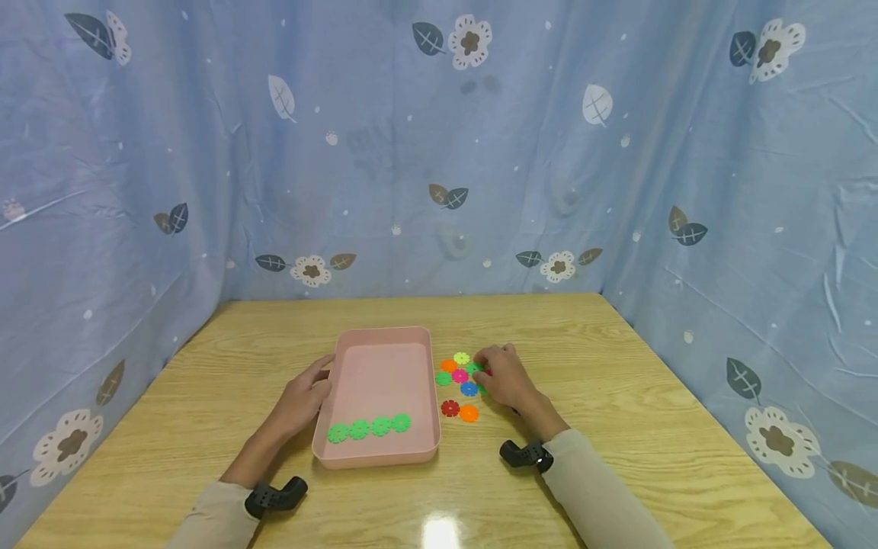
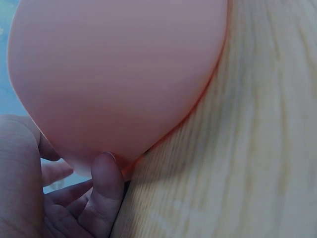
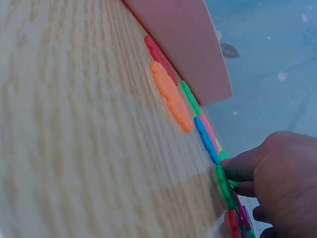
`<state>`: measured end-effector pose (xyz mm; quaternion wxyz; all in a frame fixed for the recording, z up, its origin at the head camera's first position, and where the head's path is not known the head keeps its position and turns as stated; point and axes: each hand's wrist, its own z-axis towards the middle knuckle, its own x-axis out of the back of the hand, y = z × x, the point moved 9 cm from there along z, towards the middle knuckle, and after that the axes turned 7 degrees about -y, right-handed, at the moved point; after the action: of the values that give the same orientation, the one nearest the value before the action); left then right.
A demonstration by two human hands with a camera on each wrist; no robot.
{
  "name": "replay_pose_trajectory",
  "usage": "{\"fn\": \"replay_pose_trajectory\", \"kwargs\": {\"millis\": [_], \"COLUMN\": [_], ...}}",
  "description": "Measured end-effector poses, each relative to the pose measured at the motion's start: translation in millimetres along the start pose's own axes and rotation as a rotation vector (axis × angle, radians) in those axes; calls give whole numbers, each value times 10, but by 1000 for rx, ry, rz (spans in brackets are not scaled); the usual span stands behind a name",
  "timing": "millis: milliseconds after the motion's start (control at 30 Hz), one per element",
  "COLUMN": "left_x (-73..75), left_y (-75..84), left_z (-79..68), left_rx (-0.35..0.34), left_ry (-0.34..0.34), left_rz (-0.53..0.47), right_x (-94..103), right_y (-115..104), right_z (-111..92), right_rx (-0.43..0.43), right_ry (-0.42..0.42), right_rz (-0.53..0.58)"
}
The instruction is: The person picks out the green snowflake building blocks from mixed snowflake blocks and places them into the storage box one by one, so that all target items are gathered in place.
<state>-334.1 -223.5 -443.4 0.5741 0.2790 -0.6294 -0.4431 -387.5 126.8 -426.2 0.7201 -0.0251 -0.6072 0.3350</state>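
Observation:
A pink tray (image 1: 384, 375) stands left of centre on the wooden table. Along its near side lies a row of several green interlocking discs (image 1: 360, 429). My left hand (image 1: 302, 396) holds the tray's left wall, its thumb (image 2: 106, 173) against the outside and fingers at the rim. To the right of the tray, my right hand (image 1: 506, 375) is low over a loose pile of coloured discs. Its thumb and index finger pinch at a green disc (image 1: 473, 368) in the pile. The palm hides more discs under it.
Near the tray's right wall lie a red disc (image 1: 450, 408) and an orange disc (image 1: 469, 413). Blue (image 1: 469, 389), pink (image 1: 460, 376) and yellow (image 1: 462, 357) discs lie farther back. A patterned blue curtain (image 1: 411, 152) hangs behind the table and along both sides.

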Motion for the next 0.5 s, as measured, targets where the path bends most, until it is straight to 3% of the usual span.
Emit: {"fn": "replay_pose_trajectory", "kwargs": {"millis": [200, 500], "left_x": [-3, 2], "left_y": [2, -12], "left_z": [-14, 3], "left_rx": [-1, 3], "left_ry": [-4, 9], "left_rz": [0, 14], "right_x": [-9, 85], "right_y": [0, -39], "right_z": [2, -16], "right_rx": [-18, 16], "right_ry": [-7, 51], "right_rz": [69, 129]}}
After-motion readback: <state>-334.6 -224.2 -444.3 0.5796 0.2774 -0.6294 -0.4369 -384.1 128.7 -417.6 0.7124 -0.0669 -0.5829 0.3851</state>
